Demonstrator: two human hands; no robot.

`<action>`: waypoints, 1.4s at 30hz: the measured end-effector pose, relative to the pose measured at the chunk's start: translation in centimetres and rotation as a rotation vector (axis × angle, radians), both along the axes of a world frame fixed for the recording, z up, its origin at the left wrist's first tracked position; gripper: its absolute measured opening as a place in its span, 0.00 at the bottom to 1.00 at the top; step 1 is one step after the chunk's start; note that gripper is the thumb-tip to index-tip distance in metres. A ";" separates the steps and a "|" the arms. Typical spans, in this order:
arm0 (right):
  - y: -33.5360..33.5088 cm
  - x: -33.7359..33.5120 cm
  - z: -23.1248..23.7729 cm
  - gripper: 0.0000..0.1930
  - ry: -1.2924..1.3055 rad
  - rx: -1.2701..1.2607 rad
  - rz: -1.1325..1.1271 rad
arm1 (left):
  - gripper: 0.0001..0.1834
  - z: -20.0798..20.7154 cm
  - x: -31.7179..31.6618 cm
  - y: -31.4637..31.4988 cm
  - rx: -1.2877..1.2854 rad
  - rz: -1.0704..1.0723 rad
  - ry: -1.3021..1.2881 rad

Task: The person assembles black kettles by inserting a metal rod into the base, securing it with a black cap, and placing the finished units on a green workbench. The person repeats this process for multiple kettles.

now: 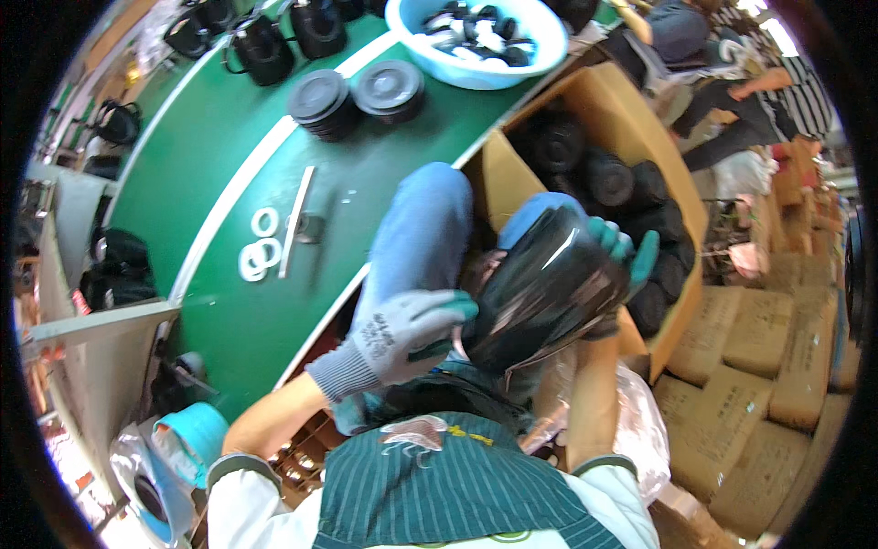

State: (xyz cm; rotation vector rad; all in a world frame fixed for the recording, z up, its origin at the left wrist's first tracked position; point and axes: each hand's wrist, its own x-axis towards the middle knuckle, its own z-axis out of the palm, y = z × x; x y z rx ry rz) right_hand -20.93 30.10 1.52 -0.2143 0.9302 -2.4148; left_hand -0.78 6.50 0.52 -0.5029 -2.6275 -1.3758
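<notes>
A large glossy black vessel (pixel 545 291), rounded like a jug body, lies tilted across my lap between both hands. My left hand (pixel 402 337), in a grey and green work glove, has its fingers closed at the vessel's left edge. My right hand (pixel 629 254), gloved the same way, supports the vessel from its far right side; its fingers show past the edge and the palm is hidden. White rings (pixel 265 220), a thin pale strip (pixel 297 221) and a small dark cylinder (pixel 311 228) lie on the green table (pixel 229 334) to my left.
Stacked black lids (pixel 320 96), black jugs (pixel 260 50) and a light blue basin (pixel 476 78) of small parts stand farther back. An open carton (pixel 681 197) of black cylindrical parts is beside my right hand. Closed cartons (pixel 722 416) lie right. Other people sit at the far right.
</notes>
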 end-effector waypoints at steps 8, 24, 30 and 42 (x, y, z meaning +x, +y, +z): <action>-4.2 4.8 -7.4 0.28 0.778 0.316 -0.102 | 0.33 -7.3 1.6 -9.0 -0.588 1.118 -0.175; -3.8 3.9 -3.4 0.53 0.043 0.172 0.116 | 0.36 7.3 -7.4 -1.9 -0.325 0.022 -0.416; -5.4 0.7 -7.6 0.30 -0.010 -0.277 0.359 | 0.38 8.2 -5.7 1.5 -0.536 0.175 -0.435; -4.4 -1.0 -8.0 0.26 0.035 -0.370 0.499 | 0.31 5.9 -6.7 1.3 -0.251 0.200 -0.246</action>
